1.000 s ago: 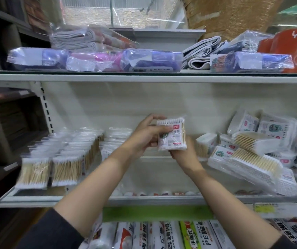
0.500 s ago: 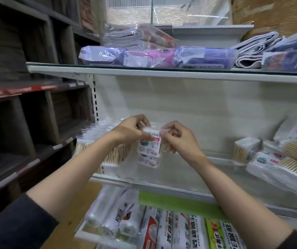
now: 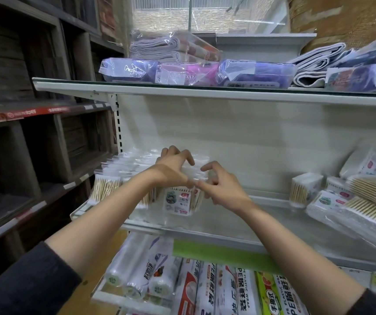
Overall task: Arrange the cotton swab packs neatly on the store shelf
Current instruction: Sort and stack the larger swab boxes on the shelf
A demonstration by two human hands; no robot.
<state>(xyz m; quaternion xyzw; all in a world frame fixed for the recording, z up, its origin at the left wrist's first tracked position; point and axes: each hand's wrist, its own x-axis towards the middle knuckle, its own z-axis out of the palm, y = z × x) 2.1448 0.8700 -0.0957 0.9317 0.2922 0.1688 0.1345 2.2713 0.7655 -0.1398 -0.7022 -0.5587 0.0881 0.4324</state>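
The cotton swab pack [image 3: 179, 201] with the printed label stands upright on the middle shelf [image 3: 205, 233], at the right end of the row of upright swab packs [image 3: 114, 183], label facing outward. The left hand [image 3: 173, 169] arches over the top of the pack and the row behind it, fingers [image 3: 188, 156] spread and curled down; the thumb pinches the pack's upper edge. The right hand [image 3: 222, 189] holds the pack's right side, thumb and index meeting the left thumb at the top edge, remaining fingers loosely apart. Risk: the clear wrapping is probably slippery, so an early release may let the pack tip forward off the shelf lip or lean out of line. Pushing too hard leftward could topple the neighbouring packs. The loose pile of swab packs [image 3: 350, 201] lies well apart at right, still unsorted.
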